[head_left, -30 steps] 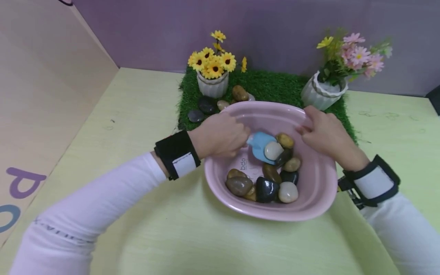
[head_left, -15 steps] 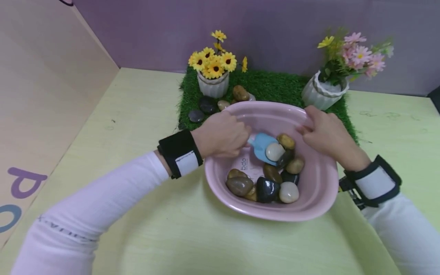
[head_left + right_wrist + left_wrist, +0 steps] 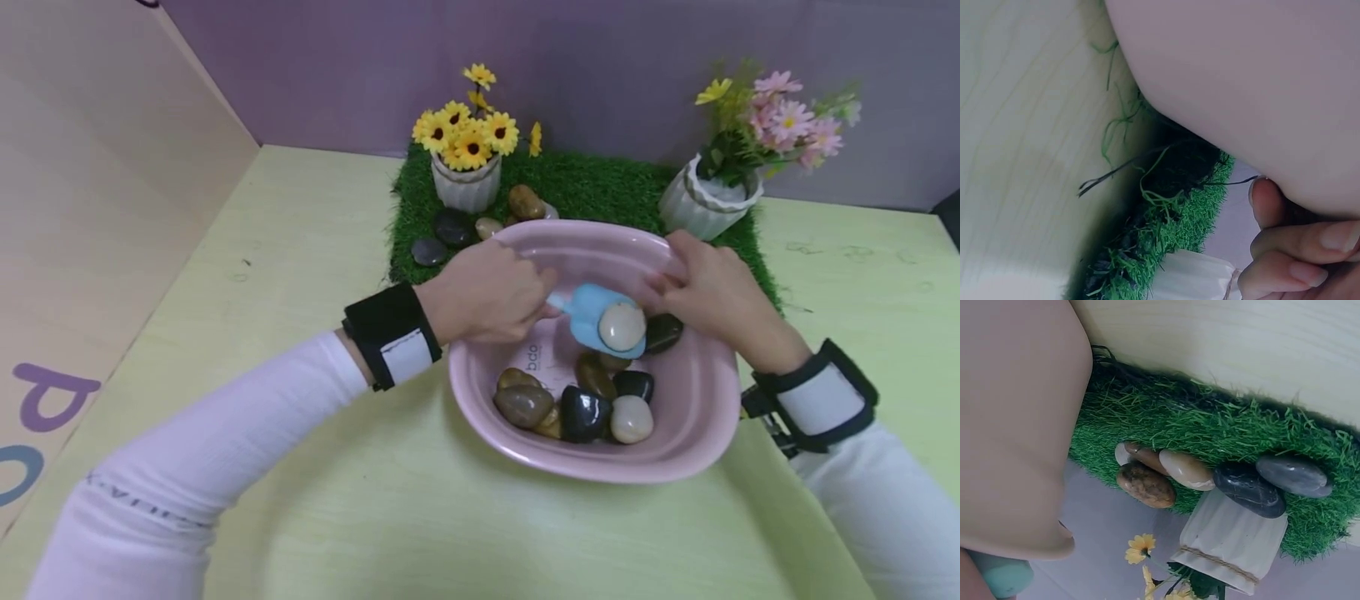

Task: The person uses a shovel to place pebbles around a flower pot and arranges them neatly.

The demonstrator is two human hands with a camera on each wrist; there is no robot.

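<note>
A pink basin [image 3: 517, 450] stands on the table with several smooth stones in it. Inside it, my left hand [image 3: 487, 292] grips the handle of a light blue toy shovel [image 3: 587, 310]. A round white stone [image 3: 622, 327] lies on the shovel's blade, and a dark stone [image 3: 663, 333] is just right of it. My right hand [image 3: 708, 287] holds the basin's far right rim, with the thumb inside; in the right wrist view its fingers [image 3: 1294, 244] curl below the rim on the outside. In the left wrist view, the shovel handle's rounded green-blue end [image 3: 1007, 574] shows by my hand.
Behind the basin lies an artificial grass mat [image 3: 600, 183]. On it stand a white pot of yellow flowers [image 3: 467, 185], a tilted white pot of pink flowers [image 3: 705, 204] and several stones, among them a black one [image 3: 453, 227]. A purple wall [image 3: 337, 75] rises behind.
The shovel has moved right and turned slightly, with the white stone now on its blade. The dark stone beside it has shifted right toward my right hand, which stays on the rim.
</note>
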